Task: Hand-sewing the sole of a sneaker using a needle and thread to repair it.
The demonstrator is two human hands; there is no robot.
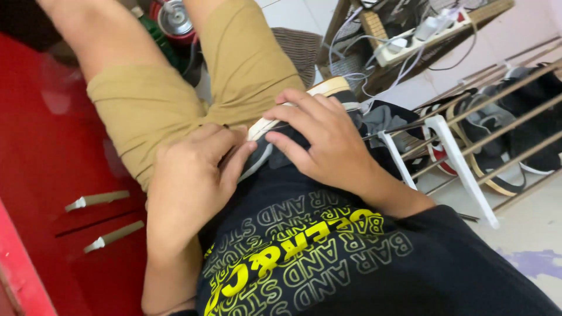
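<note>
A dark sneaker with a pale sole (328,89) lies across my lap, against my tan shorts and black printed shirt. My right hand (322,137) is curled over the shoe's upper, fingers pressing along the sole edge. My left hand (193,175) grips the near end of the shoe, thumb and fingers wrapped around the sole. Most of the shoe is hidden beneath both hands.
A shoe rack with white legs and thin rods (456,152) holds several sneakers at right. A power strip with cables (418,35) sits on a wooden shelf at the back. Two small tubes (96,200) lie on the red surface at left. A red can (174,20) stands behind my knees.
</note>
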